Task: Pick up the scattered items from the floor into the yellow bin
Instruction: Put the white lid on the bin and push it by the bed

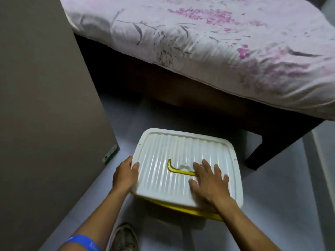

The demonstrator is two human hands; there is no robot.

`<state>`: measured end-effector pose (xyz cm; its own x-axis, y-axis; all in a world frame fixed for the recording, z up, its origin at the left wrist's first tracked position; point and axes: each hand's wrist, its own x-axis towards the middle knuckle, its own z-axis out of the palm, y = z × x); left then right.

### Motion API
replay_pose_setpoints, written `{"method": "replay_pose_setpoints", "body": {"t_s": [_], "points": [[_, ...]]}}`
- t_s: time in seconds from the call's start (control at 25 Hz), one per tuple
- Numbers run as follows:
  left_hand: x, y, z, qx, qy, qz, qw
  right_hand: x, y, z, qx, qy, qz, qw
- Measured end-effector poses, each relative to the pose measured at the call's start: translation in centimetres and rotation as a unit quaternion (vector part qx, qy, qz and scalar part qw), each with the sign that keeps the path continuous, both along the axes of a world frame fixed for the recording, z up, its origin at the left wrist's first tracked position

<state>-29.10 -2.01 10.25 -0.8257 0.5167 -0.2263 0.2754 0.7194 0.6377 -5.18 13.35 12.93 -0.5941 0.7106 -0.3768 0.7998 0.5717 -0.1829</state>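
Observation:
The yellow bin (183,208) sits on the grey floor in front of me, covered by a ribbed white lid (163,154) with a yellow handle (176,170) lying flat in its middle. Only a strip of the bin's yellow rim shows under the lid's near edge. My left hand (125,175) grips the lid's left edge, thumb on top. My right hand (209,182) lies flat on the lid's right half, fingers spread, covering the handle's right end. No scattered items are in sight.
A bed (208,37) with a pink flowered sheet fills the top right; its dark leg (268,151) stands just right of the bin. A tall grey panel (45,105) rises at left. My shoe (124,238) is at the bottom.

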Motion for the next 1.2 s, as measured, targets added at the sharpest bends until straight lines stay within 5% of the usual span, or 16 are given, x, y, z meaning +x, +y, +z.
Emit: {"method": "replay_pose_setpoints", "body": {"t_s": [0.28,0.48,0.64,0.76,0.84,0.96,1.08,1.2], "points": [[1.3,-0.9,-1.3,0.090,-0.151,0.016,0.984,2.6,-3.5,-1.9,-0.013,-0.033,0.008,0.999],[-0.3,-0.1,-0.4,0.177,-0.354,0.138,0.908,2.3,-2.1,-1.4,-0.034,-0.045,0.017,0.998],[0.5,0.0,0.3,0.192,-0.266,0.152,0.932,2.4,-1.5,-1.9,-0.031,-0.058,0.022,0.998],[0.1,-0.5,1.3,-0.012,-0.032,0.055,0.998,0.9,-1.9,-2.1,-0.031,-0.060,0.043,0.997],[2.1,0.3,2.4,-0.085,0.104,-0.073,0.988,-0.3,-2.2,-1.9,-0.030,-0.060,0.077,0.995],[8.3,2.4,3.4,-0.136,0.048,-0.349,0.926,1.8,-1.6,-1.2,-0.026,0.091,-0.003,0.996],[10.1,2.9,2.8,-0.194,0.071,-0.410,0.889,7.4,-1.1,-2.2,-0.038,0.252,-0.315,0.914],[10.7,3.6,2.8,-0.196,0.057,-0.416,0.886,11.4,0.1,-3.0,-0.258,0.315,-0.521,0.750]]}}
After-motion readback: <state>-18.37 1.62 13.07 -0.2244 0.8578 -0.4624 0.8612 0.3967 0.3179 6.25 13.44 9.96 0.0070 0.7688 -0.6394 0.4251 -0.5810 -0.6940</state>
